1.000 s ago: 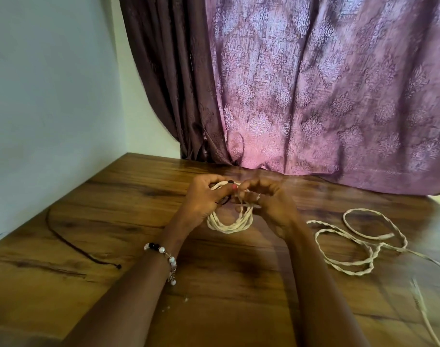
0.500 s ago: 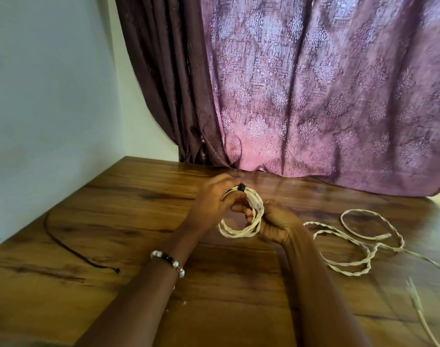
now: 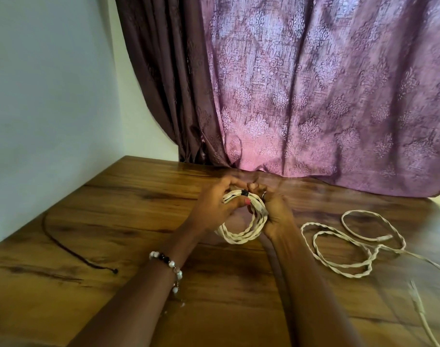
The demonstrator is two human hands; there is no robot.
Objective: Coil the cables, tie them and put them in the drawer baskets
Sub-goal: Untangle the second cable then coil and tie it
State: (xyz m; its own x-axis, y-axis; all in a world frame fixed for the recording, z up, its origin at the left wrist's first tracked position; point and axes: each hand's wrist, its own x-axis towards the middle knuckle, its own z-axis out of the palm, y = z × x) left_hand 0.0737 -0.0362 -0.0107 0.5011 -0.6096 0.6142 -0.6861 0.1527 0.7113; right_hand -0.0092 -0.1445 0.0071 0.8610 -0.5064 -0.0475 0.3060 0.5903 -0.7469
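Above the table, the left hand and right hand both grip the top of the coil, apparently to keep its loops bunched while the black tie goes on.

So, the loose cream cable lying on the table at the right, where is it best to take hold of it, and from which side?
Probably at the free end of the loose cream cable, coming from above with the right hand. The end lies flat on the table inside the far loop, uncovered, so coiling can start there without tangling the loops.
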